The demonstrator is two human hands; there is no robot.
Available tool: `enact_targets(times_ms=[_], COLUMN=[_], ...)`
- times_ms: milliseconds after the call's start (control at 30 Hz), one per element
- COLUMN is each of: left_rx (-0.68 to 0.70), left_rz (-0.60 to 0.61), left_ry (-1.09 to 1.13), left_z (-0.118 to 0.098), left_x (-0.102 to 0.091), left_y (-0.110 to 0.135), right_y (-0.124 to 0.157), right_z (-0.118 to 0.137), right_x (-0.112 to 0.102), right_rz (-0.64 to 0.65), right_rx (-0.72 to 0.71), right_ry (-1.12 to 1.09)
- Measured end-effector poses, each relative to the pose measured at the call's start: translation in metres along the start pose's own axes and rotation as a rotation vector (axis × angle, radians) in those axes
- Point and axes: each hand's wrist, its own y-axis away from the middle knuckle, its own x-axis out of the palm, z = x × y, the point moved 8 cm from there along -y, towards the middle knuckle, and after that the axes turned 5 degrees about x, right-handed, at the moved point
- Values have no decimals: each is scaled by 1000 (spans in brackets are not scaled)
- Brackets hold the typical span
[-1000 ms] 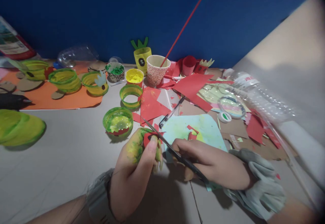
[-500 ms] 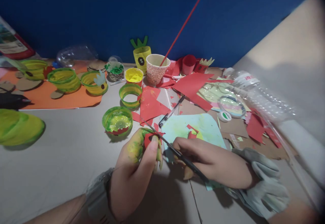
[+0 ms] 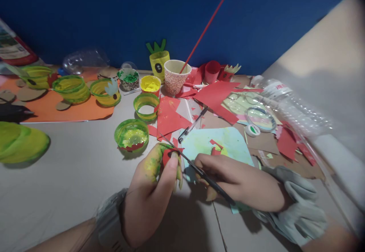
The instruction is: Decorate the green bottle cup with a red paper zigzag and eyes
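My left hand (image 3: 154, 191), smeared with green and yellow paint, pinches a small piece of red paper (image 3: 167, 156) between thumb and fingers. In my right hand (image 3: 225, 179) is a pair of black-handled scissors (image 3: 203, 174), seen edge-on. Their thin blades lie across the top of the red paper and point up and left. Whether the blades are apart cannot be made out. Under the right hand a light blue sheet (image 3: 239, 145) with yellow smudges lies on the table. A red scrap (image 3: 216, 149) rests on it.
Green-and-yellow painted rings (image 3: 146, 107) and a painted cup bottom (image 3: 131, 136) stand beyond my left hand. Behind are a yellow paint cup (image 3: 150, 84) and a patterned paper cup (image 3: 175, 78) holding a red stick. A pen (image 3: 192, 125), red paper and a plastic bottle (image 3: 291, 103) lie to the right.
Hardly anything differs. The scissors and the red paper piece keep almost the same place in my hands, and the view has shifted very slightly.
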Motion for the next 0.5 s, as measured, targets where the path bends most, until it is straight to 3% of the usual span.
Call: enact_targets(times_ms=[500], left_rx=[10], left_rz=[-2], left_ry=[36], left_z=[-3], left_x=[-3], left_y=[-2], right_y=[1], right_z=[1], right_x=[1], right_rz=[0], right_rx=[-25], right_ry=[-65])
